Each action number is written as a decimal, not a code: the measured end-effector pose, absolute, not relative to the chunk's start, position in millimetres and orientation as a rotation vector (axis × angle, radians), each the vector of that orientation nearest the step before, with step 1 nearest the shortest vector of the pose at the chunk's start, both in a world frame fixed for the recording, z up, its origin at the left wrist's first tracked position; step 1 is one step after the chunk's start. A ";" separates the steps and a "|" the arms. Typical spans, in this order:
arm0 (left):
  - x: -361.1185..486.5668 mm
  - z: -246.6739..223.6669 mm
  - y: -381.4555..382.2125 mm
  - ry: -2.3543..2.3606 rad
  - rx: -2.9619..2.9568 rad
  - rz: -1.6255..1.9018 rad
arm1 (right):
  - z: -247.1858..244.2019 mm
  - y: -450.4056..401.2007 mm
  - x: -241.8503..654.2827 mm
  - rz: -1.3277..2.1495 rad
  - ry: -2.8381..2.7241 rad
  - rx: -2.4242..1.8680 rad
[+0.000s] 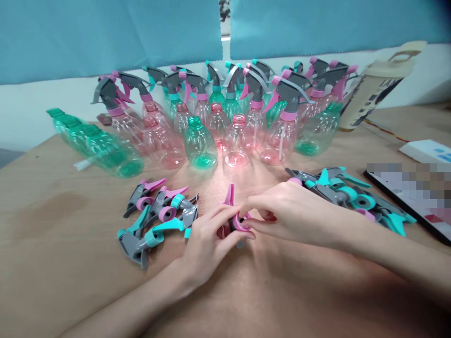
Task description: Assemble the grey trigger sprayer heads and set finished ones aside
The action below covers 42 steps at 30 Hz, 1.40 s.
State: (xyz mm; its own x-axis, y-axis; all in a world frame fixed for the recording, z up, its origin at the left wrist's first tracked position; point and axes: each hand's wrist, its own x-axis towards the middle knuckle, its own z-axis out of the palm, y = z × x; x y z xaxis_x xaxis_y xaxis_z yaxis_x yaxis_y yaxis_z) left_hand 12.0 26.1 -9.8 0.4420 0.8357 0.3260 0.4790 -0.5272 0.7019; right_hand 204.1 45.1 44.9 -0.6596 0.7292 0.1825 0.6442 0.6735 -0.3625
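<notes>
Pink-and-grey plastic, a trigger spray head (230,195) sat in the left hand (204,237), its fingers closed around the body, while the right hand (294,211) held its fingers bunched nearly together at the collar (241,227); whether they pinched anything could not be told. Doing this well seemed to call for a steady left grip and light right-hand pressure, with the collar's opening kept visible between the fingers; transparent bottles (200,144) stood beyond them.
</notes>
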 end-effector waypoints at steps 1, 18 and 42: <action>11.7 -9.9 26.8 1.104 2.189 0.916 | 44.1 44.9 203.3 0.372 -2.562 -1.127; 9.2 -4.8 28.0 1.114 2.239 1.018 | 37.7 43.3 204.0 0.278 -2.473 -1.046; -65.5 47.3 15.5 1.521 2.490 0.837 | 46.1 0.9 191.3 0.208 -2.511 -1.087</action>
State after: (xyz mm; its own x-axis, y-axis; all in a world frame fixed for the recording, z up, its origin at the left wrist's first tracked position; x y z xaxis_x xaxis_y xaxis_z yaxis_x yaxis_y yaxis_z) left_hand -65.5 15.5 47.3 0.3478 0.8490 0.3979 0.7906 -0.4936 0.3622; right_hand 191.3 0.9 46.1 -0.6206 0.7259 0.2964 0.6674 0.6875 -0.2863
